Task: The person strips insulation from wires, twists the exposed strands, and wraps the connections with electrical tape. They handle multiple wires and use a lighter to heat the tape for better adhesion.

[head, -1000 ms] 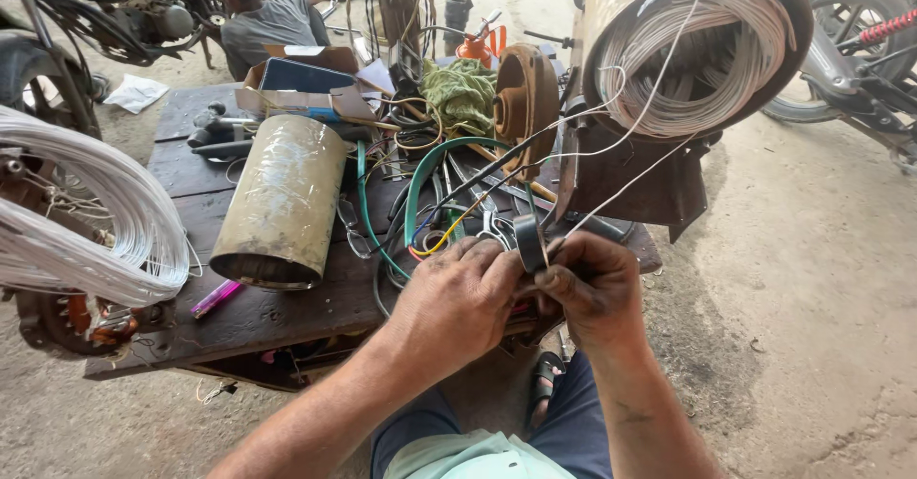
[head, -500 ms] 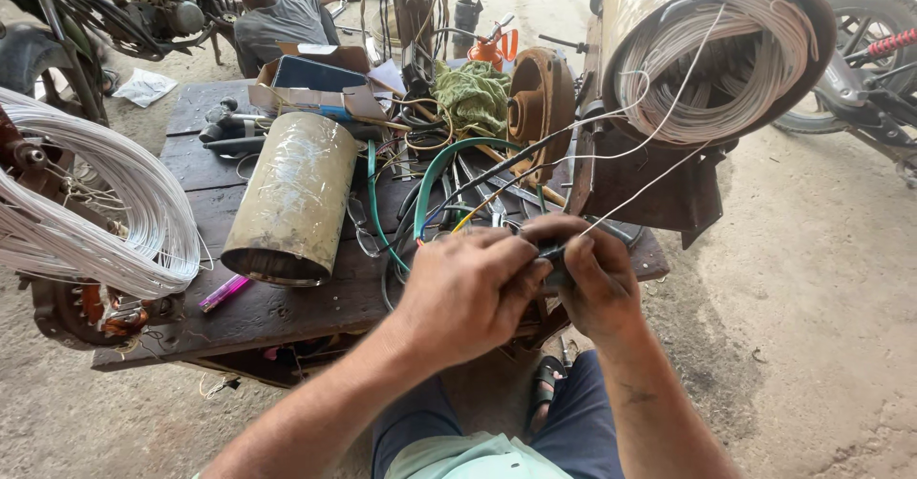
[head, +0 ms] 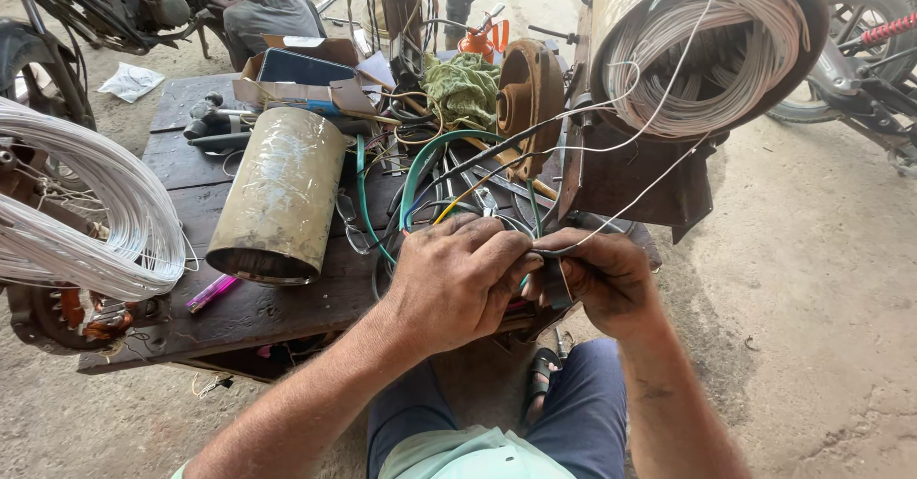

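My left hand (head: 457, 278) and my right hand (head: 602, 281) meet at the front edge of a dark wooden workbench (head: 205, 164). Together they pinch a thin white wire (head: 638, 195) that runs up to the white winding (head: 712, 59) inside a metal motor casing at upper right. A dark roll of tape (head: 556, 280) sits between my right fingers. Green, yellow and black cables (head: 415, 169) lie just behind my hands.
A dented metal cylinder (head: 279, 192) lies left of my hands. A white wire coil on a stator (head: 81, 216) is at far left. A green rag (head: 463, 87), a rusty cover (head: 530, 92), a cardboard box (head: 296, 68), a pink pen (head: 212, 292); a crouching person (head: 267, 11) and motorcycles (head: 860, 49) behind.
My hands have stayed pressed together at the bench edge while working the wire; the tape roll has shifted lower in my right fingers. The camera moved slightly.
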